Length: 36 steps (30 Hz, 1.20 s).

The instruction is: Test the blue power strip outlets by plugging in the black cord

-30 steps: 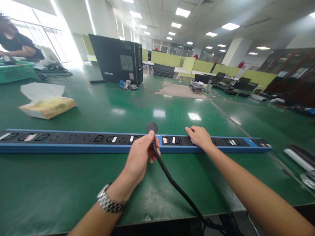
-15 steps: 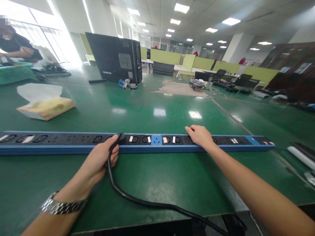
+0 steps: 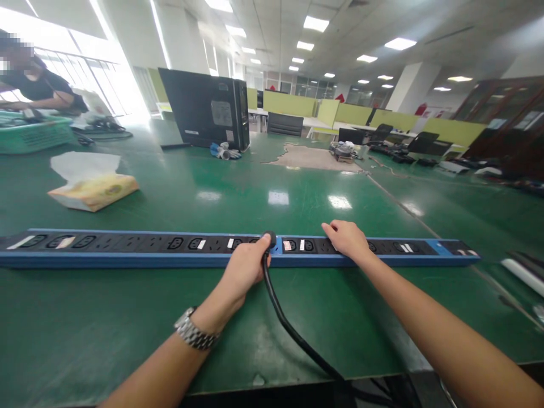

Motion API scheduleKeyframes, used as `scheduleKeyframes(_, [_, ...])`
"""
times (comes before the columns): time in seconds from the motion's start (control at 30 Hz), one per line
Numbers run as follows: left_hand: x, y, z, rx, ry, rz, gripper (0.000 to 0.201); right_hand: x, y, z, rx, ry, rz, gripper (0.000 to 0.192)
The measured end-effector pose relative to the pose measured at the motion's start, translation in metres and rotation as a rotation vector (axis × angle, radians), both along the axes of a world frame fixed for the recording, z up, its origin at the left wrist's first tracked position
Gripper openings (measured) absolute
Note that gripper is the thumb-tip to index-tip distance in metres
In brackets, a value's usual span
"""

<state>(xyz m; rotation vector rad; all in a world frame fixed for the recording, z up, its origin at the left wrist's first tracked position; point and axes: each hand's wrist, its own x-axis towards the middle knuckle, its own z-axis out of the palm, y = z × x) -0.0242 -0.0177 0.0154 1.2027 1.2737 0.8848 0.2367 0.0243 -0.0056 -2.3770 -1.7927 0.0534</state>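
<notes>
A long blue power strip (image 3: 144,259) with a black socket face lies across the green table. My left hand (image 3: 246,262) is closed on a black plug (image 3: 271,238) at the blue socket near the strip's middle; whether the plug sits in that socket is hidden. From the plug, a thick black cord (image 3: 293,334) runs down over the table's front edge. Farther right, my right hand (image 3: 347,238) is closed over the strip, its lower fingers partly out of sight. White labels are stuck beside several sockets.
Beyond the strip stand a tissue pack (image 3: 96,190) and a black computer tower (image 3: 208,110), with gloves (image 3: 224,151) beside it. A green basket (image 3: 40,136) is at the far left, near a person (image 3: 55,90). A dark and white object (image 3: 525,275) lies at the right.
My left hand has moved right along the strip with the plug, from the left of the middle to the blue socket. The cord has shifted with it. My right hand stays on the strip.
</notes>
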Motion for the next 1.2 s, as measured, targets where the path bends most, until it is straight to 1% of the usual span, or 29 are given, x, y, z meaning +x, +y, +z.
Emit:
scheduleKeyframes(0.07, [0.012,0.003,-0.006,-0.027,-0.011,-0.019,0.054,0.000,0.000,0.000,0.003,0.004,0.007,0.051])
scheduleKeyframes(0.17, [0.016,0.006,-0.014,-0.012,0.020,-0.035,0.054,0.000,0.000,0.000,0.007,0.003,0.012,0.051])
scheduleKeyframes(0.3, [0.015,0.009,-0.020,0.132,0.192,-0.029,0.056,0.001,-0.001,-0.002,0.014,-0.008,0.021,0.051])
scheduleKeyframes(0.37, [0.015,0.012,-0.025,0.176,0.236,-0.011,0.056,0.001,-0.001,-0.002,0.025,-0.005,0.026,0.050])
scheduleKeyframes(0.43, [0.016,0.014,-0.029,0.160,0.240,-0.019,0.057,0.001,-0.001,-0.002,0.046,0.011,0.018,0.048])
scheduleKeyframes(0.5, [0.016,0.015,-0.031,0.114,0.235,-0.057,0.058,0.002,-0.002,-0.002,0.130,0.021,0.021,0.044])
scheduleKeyframes(0.57, [0.014,0.013,-0.029,0.107,0.218,-0.076,0.058,0.004,-0.004,-0.002,0.290,0.016,0.053,0.039])
scheduleKeyframes(0.6, [0.014,0.011,-0.025,0.141,0.196,-0.070,0.058,0.005,-0.005,-0.003,0.382,0.017,0.074,0.038])
scheduleKeyframes(0.67, [0.015,0.006,-0.012,0.287,0.160,-0.037,0.057,0.005,-0.010,-0.002,0.540,0.075,0.104,0.039])
scheduleKeyframes(0.73, [0.019,0.001,0.007,0.464,0.153,-0.023,0.055,0.001,-0.017,0.004,0.616,0.267,0.115,0.044])
scheduleKeyframes(0.77, [0.024,0.000,0.017,0.537,0.165,-0.033,0.055,-0.004,-0.022,0.010,0.609,0.408,0.127,0.048])
scheduleKeyframes(0.8, [0.030,-0.001,0.026,0.584,0.180,-0.068,0.054,-0.009,-0.027,0.018,0.567,0.565,0.149,0.051])
scheduleKeyframes(0.87, [0.045,-0.001,0.042,0.621,0.229,-0.167,0.054,-0.022,-0.038,0.039,0.404,0.841,0.222,0.055])
scheduleKeyframes(0.9, [0.053,0.000,0.047,0.626,0.270,-0.229,0.052,-0.029,-0.043,0.051,0.311,0.919,0.263,0.055])
scheduleKeyframes(0.93, [0.060,0.001,0.051,0.634,0.319,-0.289,0.050,-0.035,-0.048,0.063,0.237,0.943,0.289,0.051])
scheduleKeyframes(1.0, [0.069,0.003,0.057,0.660,0.409,-0.417,0.040,-0.042,-0.055,0.081,0.140,0.903,0.295,0.042])
scheduleKeyframes(1.03, [0.070,0.005,0.058,0.674,0.431,-0.500,0.035,-0.042,-0.056,0.086,0.107,0.877,0.274,0.038])
scheduleKeyframes(1.07, [0.068,0.008,0.059,0.687,0.430,-0.583,0.031,-0.040,-0.056,0.088,0.072,0.864,0.240,0.035])
scheduleKeyframes(1.1, [0.064,0.012,0.058,0.697,0.419,-0.639,0.030,-0.036,-0.055,0.088,0.032,0.858,0.203,0.032])
scheduleKeyframes(1.13, [0.057,0.017,0.054,0.711,0.420,-0.648,0.031,-0.030,-0.052,0.086,-0.011,0.845,0.176,0.031])
scheduleKeyframes(1.17, [0.049,0.022,0.049,0.733,0.450,-0.601,0.032,-0.024,-0.049,0.082,-0.050,0.809,0.162,0.030])
scheduleKeyframes(1.2, [0.040,0.029,0.040,0.763,0.518,-0.504,0.032,-0.016,-0.046,0.078,-0.084,0.747,0.167,0.030])
